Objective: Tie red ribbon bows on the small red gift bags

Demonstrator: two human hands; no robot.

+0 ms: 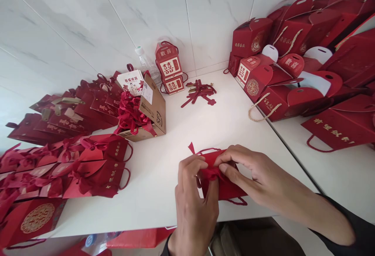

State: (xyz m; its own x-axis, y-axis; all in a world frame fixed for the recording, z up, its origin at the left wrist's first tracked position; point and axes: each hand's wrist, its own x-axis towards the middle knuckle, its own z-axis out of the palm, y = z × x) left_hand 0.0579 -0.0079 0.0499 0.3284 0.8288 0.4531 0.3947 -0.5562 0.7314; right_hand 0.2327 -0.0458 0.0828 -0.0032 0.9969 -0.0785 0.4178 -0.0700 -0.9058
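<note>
In the head view, you have the red box point(230, 189) at five o'clock on the white table point(158, 193). Your left hand point(195, 199) and right hand point(258, 172) both pinch the red ribbon point(213, 172) on its top. From the box, a carton point(152, 109) stands at ten o'clock, bow-tied boxes point(113, 172) at nine.

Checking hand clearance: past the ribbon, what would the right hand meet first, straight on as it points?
The right hand would likely meet the left hand, just across the red ribbon; depth between them is unclear.
</note>
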